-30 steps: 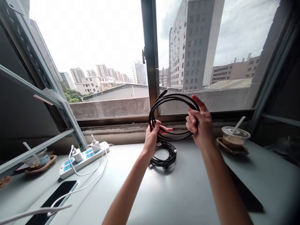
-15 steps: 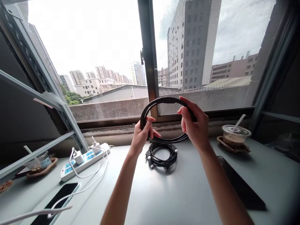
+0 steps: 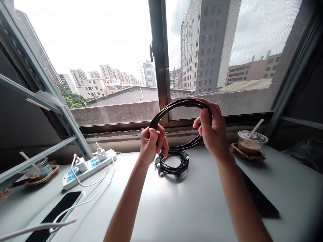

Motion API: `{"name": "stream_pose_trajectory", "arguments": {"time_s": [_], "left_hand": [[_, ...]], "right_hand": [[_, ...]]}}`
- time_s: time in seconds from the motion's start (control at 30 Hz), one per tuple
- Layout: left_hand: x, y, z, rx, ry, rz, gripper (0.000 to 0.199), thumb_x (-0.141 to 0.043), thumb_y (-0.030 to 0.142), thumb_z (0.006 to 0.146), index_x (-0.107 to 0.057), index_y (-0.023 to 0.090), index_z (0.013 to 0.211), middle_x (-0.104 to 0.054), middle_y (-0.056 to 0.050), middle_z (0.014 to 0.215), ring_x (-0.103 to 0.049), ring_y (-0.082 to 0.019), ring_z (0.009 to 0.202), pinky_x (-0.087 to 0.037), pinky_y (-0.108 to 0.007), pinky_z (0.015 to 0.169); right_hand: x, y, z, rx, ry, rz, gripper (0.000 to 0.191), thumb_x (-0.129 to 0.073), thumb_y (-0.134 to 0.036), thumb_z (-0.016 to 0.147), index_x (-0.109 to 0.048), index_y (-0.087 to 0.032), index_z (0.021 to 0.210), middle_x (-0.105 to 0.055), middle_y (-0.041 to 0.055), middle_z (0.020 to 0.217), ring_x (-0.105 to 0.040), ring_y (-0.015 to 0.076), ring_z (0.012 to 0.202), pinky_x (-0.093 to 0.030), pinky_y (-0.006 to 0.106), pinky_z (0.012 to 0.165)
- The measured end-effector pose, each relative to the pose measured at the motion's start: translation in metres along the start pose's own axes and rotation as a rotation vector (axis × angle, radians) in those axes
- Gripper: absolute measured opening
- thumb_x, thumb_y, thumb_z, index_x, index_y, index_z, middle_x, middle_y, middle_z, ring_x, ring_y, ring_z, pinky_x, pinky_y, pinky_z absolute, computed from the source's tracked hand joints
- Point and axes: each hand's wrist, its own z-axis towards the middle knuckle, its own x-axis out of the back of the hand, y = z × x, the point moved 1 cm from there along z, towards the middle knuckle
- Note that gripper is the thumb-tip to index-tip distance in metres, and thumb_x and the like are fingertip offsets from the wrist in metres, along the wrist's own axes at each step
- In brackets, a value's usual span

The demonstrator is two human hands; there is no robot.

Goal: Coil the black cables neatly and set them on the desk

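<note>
A black cable wound into a coil (image 3: 174, 107) is held up above the table between my two hands. My left hand (image 3: 152, 141) is closed round the coil's left side, thumb on the near face. On the opposite side, my right hand (image 3: 212, 129) grips the coil between thumb and fingers, the index finger along its top. Any plugs on this cable are hidden from view. Behind and below it, a second black cable coil (image 3: 174, 172) with silver-tipped plugs lies flat on the table.
The pale table (image 3: 176, 215) runs up to a window. To the left are a white power strip (image 3: 88, 171) with chargers, a phone (image 3: 58, 211) and a white cord. To the right stand a lidded drink cup (image 3: 252, 141) and a flat black object (image 3: 262, 198). A metal frame (image 3: 75, 134) rises at left.
The held coil has tilted and stretched into a wider oval, its right side higher. My left-hand fingers have curled further round it. The view has shifted slightly.
</note>
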Motion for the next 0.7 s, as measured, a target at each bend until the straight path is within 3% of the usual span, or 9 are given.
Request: {"name": "stream_pose_trajectory", "arguments": {"time_s": [0.13,0.23,0.3,0.47,0.57,0.7], "left_hand": [[0.001,0.003,0.001,-0.011,-0.004,0.038,0.061,-0.047,0.069,0.076,-0.028,0.018,0.049,-0.023,0.008,0.027,-0.045,-0.011,0.022,-0.022,-0.017,0.028],[0.001,0.005,0.001,0.029,0.017,0.063,0.064,-0.044,0.069,0.078,-0.022,0.018,0.047,-0.021,0.007,0.026,-0.047,-0.011,0.025,-0.022,-0.018,0.031],[0.003,0.009,0.001,0.078,0.0,0.066,0.063,-0.044,0.069,0.078,-0.023,0.018,0.048,-0.023,0.007,0.026,-0.049,-0.011,0.027,-0.022,-0.018,0.032],[0.01,0.018,0.002,0.328,-0.159,0.038,0.054,-0.046,0.064,0.081,-0.035,0.019,0.055,-0.031,0.007,0.031,-0.056,-0.014,0.036,-0.033,-0.019,0.039],[0.012,0.018,0.004,0.402,-0.113,-0.021,0.044,-0.05,0.06,0.081,-0.044,0.019,0.066,-0.031,0.009,0.034,-0.051,-0.012,0.034,-0.035,-0.019,0.038],[0.01,0.012,0.005,0.424,0.003,-0.158,0.045,-0.048,0.061,0.081,-0.048,0.019,0.066,-0.02,0.011,0.035,-0.028,-0.005,0.025,-0.021,-0.014,0.028]], "right_hand": [[-0.004,0.003,-0.001,0.055,0.002,-0.005,0.029,-0.044,-0.043,0.092,-0.059,-0.03,0.114,-0.055,0.0048,0.112,-0.057,0.0061,0.062,-0.039,0.017,0.038],[-0.006,-0.001,-0.003,0.045,0.015,0.008,0.028,-0.046,-0.042,0.091,-0.06,-0.026,0.111,-0.062,0.0013,0.088,-0.054,0.0052,0.053,-0.037,0.015,0.037],[-0.006,-0.004,-0.004,0.041,0.05,0.003,0.027,-0.048,-0.042,0.09,-0.061,-0.024,0.106,-0.06,-0.0013,0.075,-0.05,0.0041,0.046,-0.036,0.015,0.037],[-0.004,-0.001,-0.002,0.058,0.133,-0.036,0.021,-0.052,-0.038,0.088,-0.064,-0.022,0.096,-0.061,0.0004,0.082,-0.045,0.0029,0.044,-0.035,0.017,0.036],[-0.004,0.0,0.0,0.08,0.117,-0.068,0.021,-0.054,-0.034,0.088,-0.065,-0.024,0.103,-0.062,0.0014,0.086,-0.05,0.0048,0.05,-0.036,0.017,0.038],[-0.004,-0.004,-0.001,0.116,0.048,-0.077,0.024,-0.055,-0.029,0.088,-0.066,-0.025,0.108,-0.061,0.0007,0.088,-0.048,0.0028,0.047,-0.035,0.017,0.037]]}}
